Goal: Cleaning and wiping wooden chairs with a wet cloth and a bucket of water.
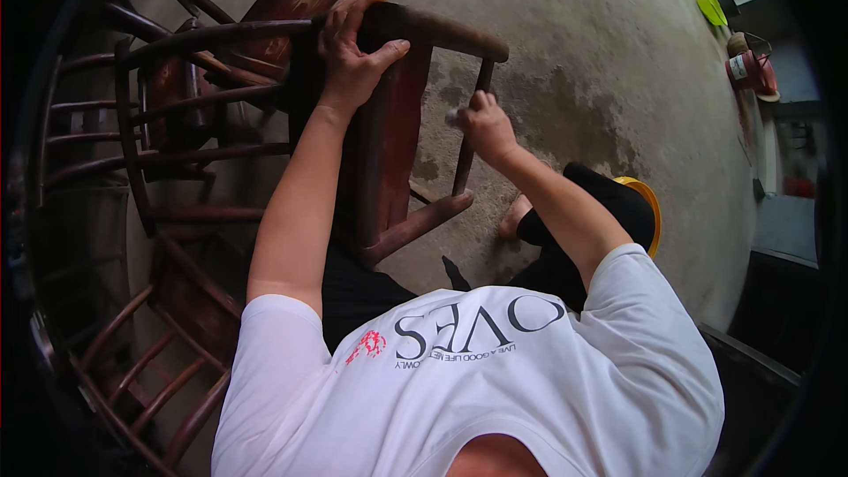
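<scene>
A dark reddish-brown wooden chair (389,155) lies tipped over in front of me, its slatted back toward the left and its legs pointing right. My left hand (355,44) grips the chair's far upper corner, fingers curled over the wood and thumb along the leg. Near the rung (463,163) joining two legs, my right hand (488,130) is closed. A small grey-white end pokes out of that fist on its left side; the rest is hidden in the fingers. Whether the fist touches the rung I cannot tell.
More wooden chairs (181,327) crowd the left side, some stacked or tangled. Wet patches darken the concrete floor (671,115). A yellow round rim (649,208) shows behind my right leg. Far right stand a red bucket (751,72) and a lime-green basin (709,6).
</scene>
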The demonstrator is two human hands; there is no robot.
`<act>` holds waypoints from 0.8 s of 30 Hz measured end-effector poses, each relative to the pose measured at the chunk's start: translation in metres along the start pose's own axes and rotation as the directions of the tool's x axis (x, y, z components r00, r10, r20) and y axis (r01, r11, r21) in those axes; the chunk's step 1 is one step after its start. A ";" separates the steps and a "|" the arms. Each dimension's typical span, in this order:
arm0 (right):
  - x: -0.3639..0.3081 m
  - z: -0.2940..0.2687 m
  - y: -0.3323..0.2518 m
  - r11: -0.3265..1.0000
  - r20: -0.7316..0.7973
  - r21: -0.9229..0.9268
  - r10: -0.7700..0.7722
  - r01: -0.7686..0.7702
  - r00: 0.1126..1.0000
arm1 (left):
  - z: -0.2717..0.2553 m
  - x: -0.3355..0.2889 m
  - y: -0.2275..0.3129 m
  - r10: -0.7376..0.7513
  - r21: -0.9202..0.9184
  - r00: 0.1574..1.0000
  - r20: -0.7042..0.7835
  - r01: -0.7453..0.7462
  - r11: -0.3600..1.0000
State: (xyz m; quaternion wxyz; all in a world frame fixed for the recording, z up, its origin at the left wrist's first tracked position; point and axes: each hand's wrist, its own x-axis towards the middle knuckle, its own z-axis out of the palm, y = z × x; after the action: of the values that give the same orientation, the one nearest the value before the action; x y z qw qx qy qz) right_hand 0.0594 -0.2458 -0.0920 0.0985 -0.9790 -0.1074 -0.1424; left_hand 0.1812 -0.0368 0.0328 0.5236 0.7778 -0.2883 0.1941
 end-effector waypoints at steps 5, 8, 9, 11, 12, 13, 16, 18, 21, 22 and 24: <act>0.046 -0.007 0.029 0.976 -0.270 0.099 0.212 -0.192 0.939 | -0.003 -0.002 0.002 -0.032 -0.020 0.999 -0.002 0.032 0.999; 0.028 0.028 0.029 0.766 -0.411 0.559 0.589 -0.318 0.696 | 0.002 0.002 0.004 -0.005 -0.075 1.000 -0.001 0.005 0.997; 0.026 0.027 0.024 0.671 -0.318 0.658 0.660 -0.343 0.681 | -0.002 -0.001 0.003 -0.013 -0.068 1.000 -0.003 0.013 0.998; 0.014 0.036 0.035 0.495 -0.160 0.778 0.752 -0.388 0.640 | -0.001 -0.001 0.004 -0.125 -0.180 0.992 0.018 0.126 0.976; -0.001 0.051 0.052 0.385 -0.076 0.831 0.793 -0.401 0.604 | 0.008 0.003 0.005 -0.110 -0.208 0.994 0.028 0.113 0.971; -0.010 0.055 0.051 0.249 0.070 0.856 0.813 -0.453 0.578 | 0.005 0.002 0.003 -0.088 -0.180 0.996 0.017 0.090 0.980; -0.004 0.038 0.044 0.089 0.181 0.891 0.830 -0.444 0.528 | -0.004 -0.002 0.000 -0.078 -0.133 0.997 0.010 0.079 0.988; 0.016 0.016 0.039 0.065 0.147 0.921 0.855 -0.383 0.497 | -0.008 -0.003 0.002 -0.091 -0.179 0.995 0.028 0.095 0.979; 0.046 0.009 0.052 0.458 -0.070 0.651 0.831 -0.606 0.552 | -0.002 0.002 0.007 -0.112 -0.218 0.992 0.064 0.124 0.968; 0.044 0.007 0.054 0.456 -0.075 0.649 0.835 -0.609 0.546 | -0.001 0.003 0.008 -0.109 -0.225 0.992 0.070 0.122 0.967; 0.045 -0.001 0.052 0.514 -0.018 0.554 0.794 -0.654 0.608 | -0.006 0.003 0.010 -0.076 -0.129 0.993 0.091 0.088 0.988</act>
State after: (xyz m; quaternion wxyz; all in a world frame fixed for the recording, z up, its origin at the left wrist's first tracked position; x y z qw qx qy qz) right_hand 0.1139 -0.2879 -0.0857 0.4098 -0.8420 0.2972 -0.1866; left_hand 0.1771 -0.0345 0.0438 0.5689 0.7601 -0.2905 0.1192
